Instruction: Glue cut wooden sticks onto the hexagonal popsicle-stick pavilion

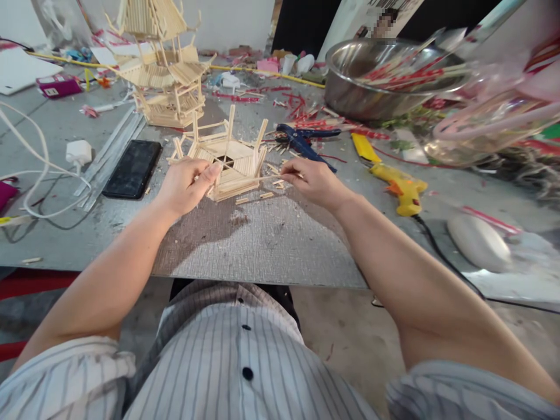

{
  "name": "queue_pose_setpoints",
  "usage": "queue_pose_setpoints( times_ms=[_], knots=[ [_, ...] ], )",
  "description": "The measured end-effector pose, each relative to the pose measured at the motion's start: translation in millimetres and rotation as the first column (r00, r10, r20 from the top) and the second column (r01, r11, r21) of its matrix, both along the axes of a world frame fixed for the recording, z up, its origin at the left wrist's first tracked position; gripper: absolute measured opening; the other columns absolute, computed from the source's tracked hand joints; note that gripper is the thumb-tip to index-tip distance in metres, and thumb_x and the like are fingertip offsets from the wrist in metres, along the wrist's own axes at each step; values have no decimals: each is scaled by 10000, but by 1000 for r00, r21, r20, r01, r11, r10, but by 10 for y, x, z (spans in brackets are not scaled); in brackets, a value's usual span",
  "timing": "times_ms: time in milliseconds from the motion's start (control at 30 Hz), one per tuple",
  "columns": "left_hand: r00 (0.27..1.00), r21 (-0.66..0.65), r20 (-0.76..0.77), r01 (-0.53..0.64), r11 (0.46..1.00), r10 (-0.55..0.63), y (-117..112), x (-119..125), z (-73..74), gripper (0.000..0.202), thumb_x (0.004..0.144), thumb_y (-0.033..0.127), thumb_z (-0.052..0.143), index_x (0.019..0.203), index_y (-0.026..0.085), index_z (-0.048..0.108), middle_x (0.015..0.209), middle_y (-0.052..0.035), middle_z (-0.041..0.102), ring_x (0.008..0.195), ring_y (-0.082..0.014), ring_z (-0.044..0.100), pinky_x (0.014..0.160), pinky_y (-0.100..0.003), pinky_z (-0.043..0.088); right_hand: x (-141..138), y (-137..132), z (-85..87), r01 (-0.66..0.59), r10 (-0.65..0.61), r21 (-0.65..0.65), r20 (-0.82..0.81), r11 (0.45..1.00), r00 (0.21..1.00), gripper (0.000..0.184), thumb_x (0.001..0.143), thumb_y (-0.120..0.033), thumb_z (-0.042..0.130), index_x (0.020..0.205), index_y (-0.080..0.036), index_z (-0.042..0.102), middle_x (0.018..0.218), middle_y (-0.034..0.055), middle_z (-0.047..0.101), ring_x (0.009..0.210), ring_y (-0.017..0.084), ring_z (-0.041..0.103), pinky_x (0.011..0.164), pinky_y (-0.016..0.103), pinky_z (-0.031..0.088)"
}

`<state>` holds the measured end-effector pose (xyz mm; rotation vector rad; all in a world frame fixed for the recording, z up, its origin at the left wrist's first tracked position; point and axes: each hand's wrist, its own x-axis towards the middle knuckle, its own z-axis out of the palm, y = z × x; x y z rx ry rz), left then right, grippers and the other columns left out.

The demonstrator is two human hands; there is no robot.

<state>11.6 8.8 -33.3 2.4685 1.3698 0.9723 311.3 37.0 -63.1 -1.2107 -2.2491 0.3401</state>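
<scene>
On the table before me sits a low many-sided frame of thin wooden sticks [238, 154], with short posts standing up and a dark gap in its middle. My left hand [186, 181] is closed at its near left corner, thumb and fingers pinching the frame's edge. On the right side, my right hand [312, 181] pinches a thin wooden stick [273, 177] that points toward the frame's near right edge; whether the stick's tip touches the frame I cannot tell. Behind stands a taller tiered pavilion model [164, 73] built of the same sticks.
Blue-handled cutters [300, 140] and a yellow glue gun [400, 184] with a black cord lie to the right. A steel basin [363, 99] holds red-and-wood sticks. At left are a black phone [132, 169], clear glue sticks [109, 157] and a white charger [79, 153]. Stick scraps litter the table.
</scene>
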Motion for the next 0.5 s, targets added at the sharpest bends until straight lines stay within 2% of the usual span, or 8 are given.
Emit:
queue_pose_setpoints(
  times_ms=[133,333,500],
  knots=[
    [1000,-32,-6,22,999,-23,-9,0,5,503,947,518,356,608,202,551,595,-26,574,661,-164,550,736,-314,444,-19,27,-13,8,-8,3,-8,1000,1000,81,819,-256,522,789,-214,584,820,66,672,740,191,596,699,337,449],
    [999,-65,-53,3,998,-7,-25,19,16,209,832,364,573,732,185,614,804,-45,690,852,-206,619,850,-367,465,-38,44,-39,32,-31,25,-14,999,999,70,813,-240,533,779,-214,588,793,60,669,729,191,587,689,338,445],
    [998,-75,-70,-9,997,3,-7,21,9,72,767,250,645,745,194,606,847,-21,699,875,-197,627,868,-366,473,-74,50,-73,66,-64,44,-30,997,997,91,830,-256,539,798,-208,610,824,71,678,775,206,591,723,355,450]
  ],
)
